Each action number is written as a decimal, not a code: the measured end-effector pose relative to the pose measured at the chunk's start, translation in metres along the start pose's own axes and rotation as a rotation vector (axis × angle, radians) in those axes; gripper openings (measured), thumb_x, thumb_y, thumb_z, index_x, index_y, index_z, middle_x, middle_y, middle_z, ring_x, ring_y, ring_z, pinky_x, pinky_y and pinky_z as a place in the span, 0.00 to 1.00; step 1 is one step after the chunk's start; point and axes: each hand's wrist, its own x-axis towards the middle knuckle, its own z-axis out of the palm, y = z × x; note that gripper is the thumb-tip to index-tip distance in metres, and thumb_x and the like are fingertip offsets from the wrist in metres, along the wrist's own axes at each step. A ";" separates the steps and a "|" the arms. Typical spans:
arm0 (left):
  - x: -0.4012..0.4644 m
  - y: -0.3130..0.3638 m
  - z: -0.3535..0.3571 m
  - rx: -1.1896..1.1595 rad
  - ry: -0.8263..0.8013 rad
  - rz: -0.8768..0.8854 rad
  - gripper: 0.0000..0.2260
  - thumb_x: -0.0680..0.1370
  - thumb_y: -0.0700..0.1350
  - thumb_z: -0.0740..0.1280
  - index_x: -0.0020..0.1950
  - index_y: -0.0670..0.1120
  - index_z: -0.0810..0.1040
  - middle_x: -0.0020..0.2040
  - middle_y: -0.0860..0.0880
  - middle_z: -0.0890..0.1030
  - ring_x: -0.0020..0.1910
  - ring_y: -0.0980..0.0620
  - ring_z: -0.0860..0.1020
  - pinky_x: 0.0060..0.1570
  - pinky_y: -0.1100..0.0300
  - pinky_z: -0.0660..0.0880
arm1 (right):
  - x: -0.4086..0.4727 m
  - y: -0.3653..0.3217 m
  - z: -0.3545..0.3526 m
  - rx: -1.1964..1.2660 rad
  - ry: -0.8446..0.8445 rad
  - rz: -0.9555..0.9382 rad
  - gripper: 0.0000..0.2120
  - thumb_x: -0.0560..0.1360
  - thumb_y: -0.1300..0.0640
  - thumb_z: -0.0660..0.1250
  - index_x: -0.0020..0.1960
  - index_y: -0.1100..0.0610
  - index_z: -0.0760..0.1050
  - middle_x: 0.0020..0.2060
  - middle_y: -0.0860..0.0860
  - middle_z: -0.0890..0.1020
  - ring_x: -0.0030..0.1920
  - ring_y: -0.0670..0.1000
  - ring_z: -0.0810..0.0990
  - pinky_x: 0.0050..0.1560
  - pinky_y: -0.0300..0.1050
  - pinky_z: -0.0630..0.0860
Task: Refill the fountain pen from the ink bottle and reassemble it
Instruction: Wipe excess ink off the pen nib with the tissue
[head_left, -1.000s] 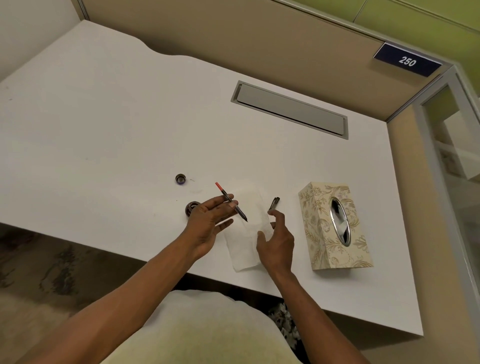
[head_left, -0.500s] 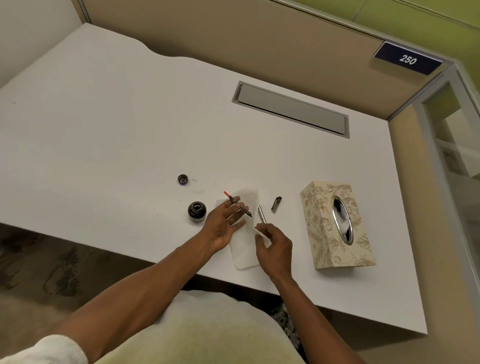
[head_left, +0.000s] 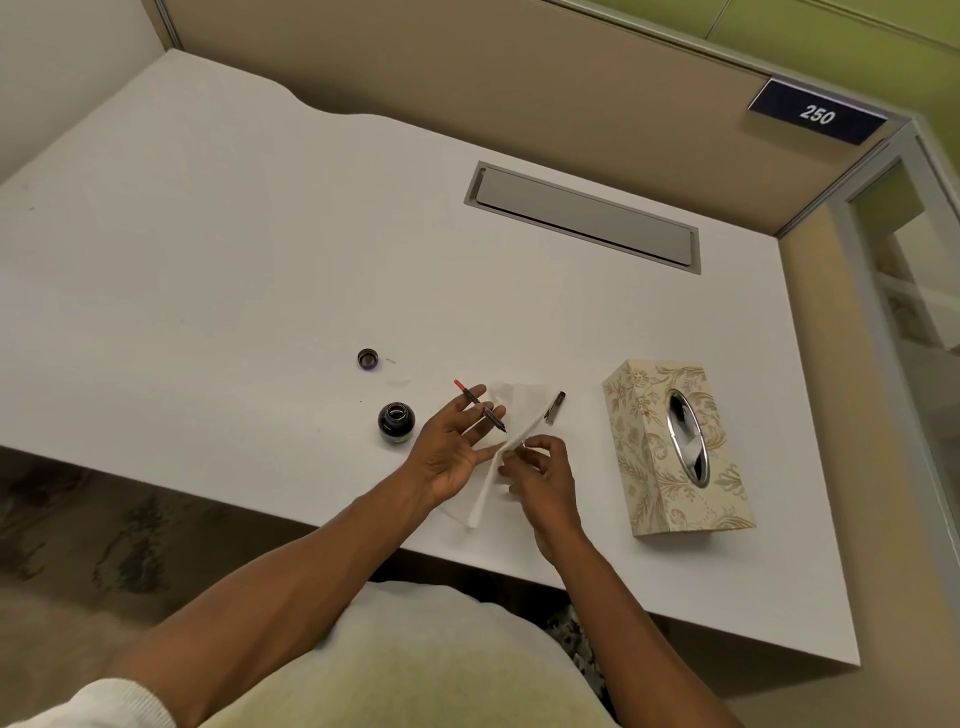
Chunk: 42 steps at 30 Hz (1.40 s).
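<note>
My left hand (head_left: 447, 444) is palm-up over the desk and holds the thin pen section (head_left: 480, 406) between its fingers, red converter end pointing far left, dark nib end toward the right. My right hand (head_left: 543, 475) pinches the near edge of a white tissue (head_left: 519, 402) and lifts it into a raised fold; a small silver glint shows at its fingertips. The open ink bottle (head_left: 396, 421) stands just left of my left hand. Its cap (head_left: 368, 358) lies farther back. A dark pen piece (head_left: 555, 405) lies beside the tissue's right edge.
A floral tissue box (head_left: 675, 447) stands to the right of my hands. A grey cable flap (head_left: 582, 215) is set into the white desk (head_left: 234, 260) near the back partition. The desk's front edge runs just under my forearms.
My left hand has shifted right, uncovering the ink bottle. My right hand picked up a silver pen barrel, then closed on the tissue's edge and raised it.
</note>
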 end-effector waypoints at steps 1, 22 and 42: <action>-0.001 0.000 0.002 -0.007 -0.002 -0.004 0.15 0.81 0.34 0.62 0.67 0.44 0.75 0.42 0.49 0.84 0.54 0.48 0.82 0.56 0.49 0.77 | 0.000 -0.002 0.002 0.027 -0.009 0.022 0.14 0.78 0.56 0.72 0.59 0.47 0.71 0.55 0.52 0.84 0.53 0.53 0.85 0.52 0.49 0.81; -0.025 0.017 0.028 0.187 -0.054 0.122 0.13 0.79 0.35 0.67 0.62 0.45 0.81 0.45 0.48 0.84 0.49 0.50 0.84 0.64 0.49 0.74 | 0.000 -0.003 -0.010 -0.026 0.075 -0.152 0.15 0.73 0.63 0.76 0.53 0.46 0.79 0.50 0.47 0.84 0.51 0.51 0.82 0.50 0.48 0.81; -0.047 0.027 0.026 0.495 0.012 0.272 0.12 0.77 0.35 0.71 0.59 0.46 0.83 0.44 0.47 0.84 0.51 0.47 0.85 0.58 0.51 0.80 | 0.002 -0.030 -0.005 0.162 0.029 -0.118 0.06 0.78 0.59 0.72 0.50 0.49 0.86 0.49 0.46 0.87 0.53 0.51 0.83 0.54 0.52 0.80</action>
